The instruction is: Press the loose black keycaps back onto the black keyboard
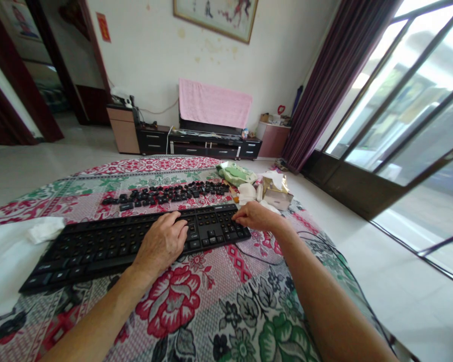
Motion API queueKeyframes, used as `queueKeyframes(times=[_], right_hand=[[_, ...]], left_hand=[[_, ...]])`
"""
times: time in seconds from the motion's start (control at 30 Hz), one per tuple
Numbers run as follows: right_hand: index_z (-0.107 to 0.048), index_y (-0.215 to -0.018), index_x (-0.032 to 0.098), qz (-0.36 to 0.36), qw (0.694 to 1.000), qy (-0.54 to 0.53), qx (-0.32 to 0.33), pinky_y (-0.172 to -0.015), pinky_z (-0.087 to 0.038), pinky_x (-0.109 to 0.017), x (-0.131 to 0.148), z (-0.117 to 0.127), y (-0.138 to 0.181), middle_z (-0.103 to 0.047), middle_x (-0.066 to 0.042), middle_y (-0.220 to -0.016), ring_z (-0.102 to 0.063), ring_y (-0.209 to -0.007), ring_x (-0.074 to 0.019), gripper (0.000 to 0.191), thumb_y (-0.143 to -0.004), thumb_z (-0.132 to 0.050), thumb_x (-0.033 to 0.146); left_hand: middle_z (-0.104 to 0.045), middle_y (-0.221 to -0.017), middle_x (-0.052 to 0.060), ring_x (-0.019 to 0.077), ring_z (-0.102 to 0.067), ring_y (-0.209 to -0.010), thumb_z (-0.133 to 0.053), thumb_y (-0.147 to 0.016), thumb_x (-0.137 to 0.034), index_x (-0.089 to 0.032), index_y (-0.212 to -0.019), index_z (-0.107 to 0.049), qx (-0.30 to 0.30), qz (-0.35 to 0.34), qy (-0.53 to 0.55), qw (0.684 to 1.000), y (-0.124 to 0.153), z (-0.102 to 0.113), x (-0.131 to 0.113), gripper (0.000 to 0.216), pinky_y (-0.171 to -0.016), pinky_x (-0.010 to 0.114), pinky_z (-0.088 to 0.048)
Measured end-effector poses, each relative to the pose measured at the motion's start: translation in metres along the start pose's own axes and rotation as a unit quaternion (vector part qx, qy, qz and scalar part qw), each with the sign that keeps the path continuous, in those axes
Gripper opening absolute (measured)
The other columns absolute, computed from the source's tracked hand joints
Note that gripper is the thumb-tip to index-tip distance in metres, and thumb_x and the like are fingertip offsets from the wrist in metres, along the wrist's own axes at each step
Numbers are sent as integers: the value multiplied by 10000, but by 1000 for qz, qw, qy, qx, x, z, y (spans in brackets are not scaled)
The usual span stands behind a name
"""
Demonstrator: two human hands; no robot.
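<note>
A long black keyboard [124, 246] lies at a slant on the flowered tablecloth. Keycaps stand along its front rows, while many other positions look like bare sockets with small pale dots. My left hand [165, 239] rests on it near the arrow keys, fingers slightly bent and apart, with nothing visible in them. Over the number pad at the right end, my right hand [257, 216] has its thumb and fingertips pinched together. Whatever is between those fingertips is too small to make out. Behind the keyboard, loose black keycaps [166, 194] lie spread in a long band.
A tissue box [277, 191], crumpled white tissues [246, 193] and a green packet [236, 173] sit at the table's back right. White cloth or paper [11, 256] covers the left side. A black cable [340, 254] runs along the right edge of the tablecloth [211, 322].
</note>
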State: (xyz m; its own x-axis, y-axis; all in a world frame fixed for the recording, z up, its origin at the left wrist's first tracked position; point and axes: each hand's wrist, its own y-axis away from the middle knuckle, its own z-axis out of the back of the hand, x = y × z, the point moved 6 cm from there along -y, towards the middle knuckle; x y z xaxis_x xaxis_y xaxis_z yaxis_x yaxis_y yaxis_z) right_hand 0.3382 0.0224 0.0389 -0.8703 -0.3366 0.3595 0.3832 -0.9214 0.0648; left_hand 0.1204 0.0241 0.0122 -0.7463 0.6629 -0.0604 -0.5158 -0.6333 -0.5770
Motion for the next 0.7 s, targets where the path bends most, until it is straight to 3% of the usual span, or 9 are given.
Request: queueKeyframes(times=[0.23,0.7], right_hand=[[-682,-903,143,-84,991,-104,-3,-476,-403,-198,-22,-5,-2,-641,-28,-607,-528,-521,-98,294,-668,-535,242],[-662,-757,138,-126,972,-199,-11,-443,-398,-201,-33,-12,-6,-552,12,-541,-458,-472,-78,212,-638,-547,271]], left_hand=[[-558,-1068,124,230,-493,-994,-370,-817,-292,-136,-929,-634,5,1,-10,1000,0,-1,1,326,-871,370,-413],[-571,-1040,113,233,-505,-972,-373,-808,-291,-155,-905,-639,-20,-4,-1,1000,0,1,0,314,-847,386,-430]])
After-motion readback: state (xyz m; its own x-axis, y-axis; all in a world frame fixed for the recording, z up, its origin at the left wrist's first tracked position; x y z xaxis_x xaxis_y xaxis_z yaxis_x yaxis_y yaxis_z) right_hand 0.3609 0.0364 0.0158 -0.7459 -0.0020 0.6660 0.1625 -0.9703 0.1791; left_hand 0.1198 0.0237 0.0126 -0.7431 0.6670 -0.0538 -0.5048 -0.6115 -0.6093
